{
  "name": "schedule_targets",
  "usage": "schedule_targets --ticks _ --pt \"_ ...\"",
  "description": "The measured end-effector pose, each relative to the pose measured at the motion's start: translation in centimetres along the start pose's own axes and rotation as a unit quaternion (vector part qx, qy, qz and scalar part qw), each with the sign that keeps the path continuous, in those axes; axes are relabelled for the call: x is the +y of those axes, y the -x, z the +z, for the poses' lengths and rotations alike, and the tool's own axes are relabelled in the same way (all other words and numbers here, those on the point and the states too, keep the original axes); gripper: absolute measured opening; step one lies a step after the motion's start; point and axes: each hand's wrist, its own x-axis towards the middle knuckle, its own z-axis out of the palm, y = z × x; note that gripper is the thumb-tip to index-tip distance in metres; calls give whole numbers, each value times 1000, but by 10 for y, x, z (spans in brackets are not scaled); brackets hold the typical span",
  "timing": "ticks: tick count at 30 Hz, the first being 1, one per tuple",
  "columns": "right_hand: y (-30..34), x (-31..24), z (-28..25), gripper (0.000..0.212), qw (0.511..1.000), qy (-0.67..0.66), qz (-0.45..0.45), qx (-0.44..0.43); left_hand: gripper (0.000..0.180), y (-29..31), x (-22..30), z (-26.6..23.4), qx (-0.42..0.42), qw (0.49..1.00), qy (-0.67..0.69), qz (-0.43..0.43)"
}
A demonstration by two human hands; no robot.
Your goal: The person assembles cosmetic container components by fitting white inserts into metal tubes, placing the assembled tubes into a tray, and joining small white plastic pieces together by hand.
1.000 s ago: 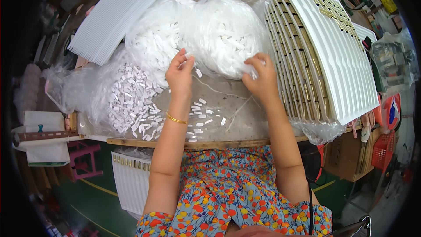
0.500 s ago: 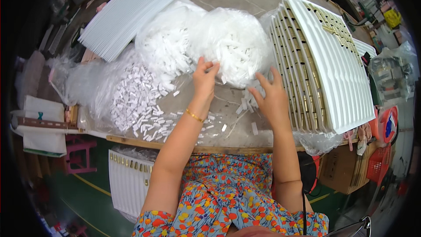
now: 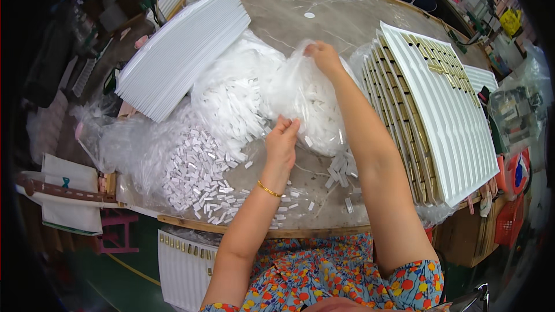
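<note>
A clear plastic bag [image 3: 309,95] full of small white pieces lies in the middle of the table. At its far side my right hand [image 3: 325,58] is closed on the plastic film, which is drawn up toward the fingers. My left hand [image 3: 281,145], with a gold bangle on the wrist, is at the near left edge of the same bag, thumb and fingertips pinched together on the film. A second bag [image 3: 234,101] of white pieces rests against it on the left. Loose small white pieces [image 3: 196,167] are heaped to the left of my left forearm.
A tall stack of white ridged trays [image 3: 185,46] leans at the far left. On the right, more white trays [image 3: 462,138] hold rows of gold-coloured pieces. Several clear strips [image 3: 342,169] lie between my arms. A wooden edge [image 3: 191,224] borders the table [image 3: 277,11] in front.
My right hand has moved from the bag's near right side to its far side and taken hold of the film. The bag now stretches up there. My left hand's fingers have closed together.
</note>
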Motion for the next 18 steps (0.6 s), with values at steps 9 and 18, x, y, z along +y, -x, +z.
schedule_targets --ticks 9,18 --pt "-13 -56 -29 22 901 -371 -57 215 14 7 2 46 -43 990 -52 123" --pt "-55 -73 -95 16 837 -491 -114 212 8 -27 19 74 -121 950 -126 257"
